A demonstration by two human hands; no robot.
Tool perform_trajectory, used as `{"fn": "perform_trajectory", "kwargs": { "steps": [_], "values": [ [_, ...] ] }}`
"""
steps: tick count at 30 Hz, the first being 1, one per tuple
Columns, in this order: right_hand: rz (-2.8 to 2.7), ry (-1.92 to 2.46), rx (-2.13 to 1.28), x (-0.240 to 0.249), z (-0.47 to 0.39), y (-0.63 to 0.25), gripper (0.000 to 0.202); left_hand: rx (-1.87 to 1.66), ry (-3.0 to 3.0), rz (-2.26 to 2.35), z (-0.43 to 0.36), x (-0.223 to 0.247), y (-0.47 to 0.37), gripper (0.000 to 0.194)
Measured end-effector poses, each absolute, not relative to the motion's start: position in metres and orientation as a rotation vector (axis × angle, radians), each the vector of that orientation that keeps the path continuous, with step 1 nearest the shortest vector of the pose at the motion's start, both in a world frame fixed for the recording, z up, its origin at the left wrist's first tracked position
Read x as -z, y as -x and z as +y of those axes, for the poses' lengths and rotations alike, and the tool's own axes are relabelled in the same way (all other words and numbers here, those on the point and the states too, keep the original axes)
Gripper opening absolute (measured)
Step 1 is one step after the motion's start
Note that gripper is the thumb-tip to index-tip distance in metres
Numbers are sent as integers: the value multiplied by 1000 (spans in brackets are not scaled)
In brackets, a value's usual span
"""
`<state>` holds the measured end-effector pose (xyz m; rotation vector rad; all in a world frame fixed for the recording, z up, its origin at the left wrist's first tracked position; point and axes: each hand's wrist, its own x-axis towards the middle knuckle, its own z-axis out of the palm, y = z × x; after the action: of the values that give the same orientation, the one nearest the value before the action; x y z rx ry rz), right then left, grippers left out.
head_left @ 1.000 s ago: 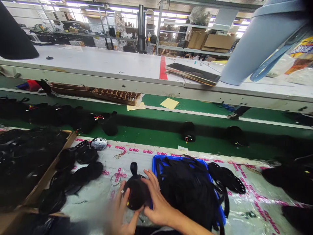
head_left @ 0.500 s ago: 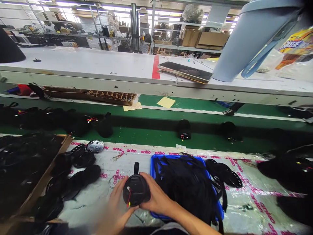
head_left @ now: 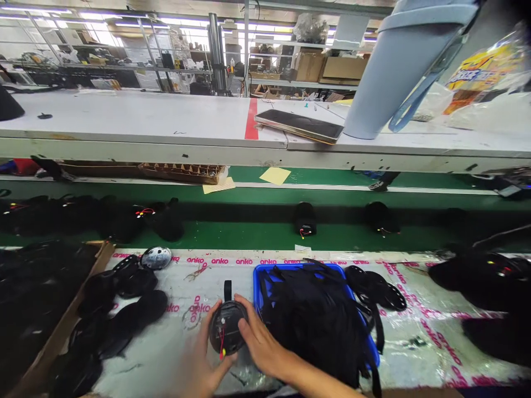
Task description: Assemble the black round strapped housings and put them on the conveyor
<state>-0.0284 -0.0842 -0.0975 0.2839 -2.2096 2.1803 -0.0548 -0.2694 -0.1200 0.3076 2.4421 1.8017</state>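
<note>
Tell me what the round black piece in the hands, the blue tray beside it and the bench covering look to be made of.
Round black piece: probably moulded plastic, matte, with red and yellow wires showing in its open face. Blue tray: looks like glossy rigid plastic, judging by its smooth, even rim. Bench covering: seemingly clear plastic film, wrinkled and shiny with glare, taped with pink-printed tape. Both the left hand and right hand grip the piece.

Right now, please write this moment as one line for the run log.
hands: left and right both hold round black housing | wires: red, visible inside | place: over taped bench | blue tray: at right, full of black straps
</note>
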Motion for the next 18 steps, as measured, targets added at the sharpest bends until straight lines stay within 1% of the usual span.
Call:
{"fn": "perform_trajectory", "kwargs": {
  "steps": [2,4,5,7,8,9,11,13,15,16,18],
  "values": [
    [-2120,-120,-2165,103,-99,27,74,-2172,-54,2192,-256,115,52,88],
    [-2021,-6,-2181,107,-111,26,71,-2372,122,2007,-239,106,49,84],
    [-1964,37,-2195,109,-116,26,70,-2396,159,1975,-231,101,47,76],
    [-1853,99,-2222,112,-123,25,68,-2437,280,1954,-215,93,45,54],
    [-1807,114,-2229,113,-125,25,66,-2480,364,1932,-209,90,45,47],
    [-1770,121,-2230,114,-126,26,65,-2526,447,1905,-204,88,45,44],
    [-1730,124,-2227,114,-127,28,61,-2588,563,1862,-199,86,47,46],
    [-1713,122,-2214,114,-127,31,60,-2558,537,1873,-199,87,49,56],
    [-1717,116,-2198,114,-126,33,59,-2513,514,1891,-201,88,51,61],
    [-1724,112,-2188,114,-125,34,60,-2505,515,1897,-202,89,52,59],
    [-1752,97,-2164,117,-125,33,60,-2499,516,1893,-203,89,52,49]
  ]
}}
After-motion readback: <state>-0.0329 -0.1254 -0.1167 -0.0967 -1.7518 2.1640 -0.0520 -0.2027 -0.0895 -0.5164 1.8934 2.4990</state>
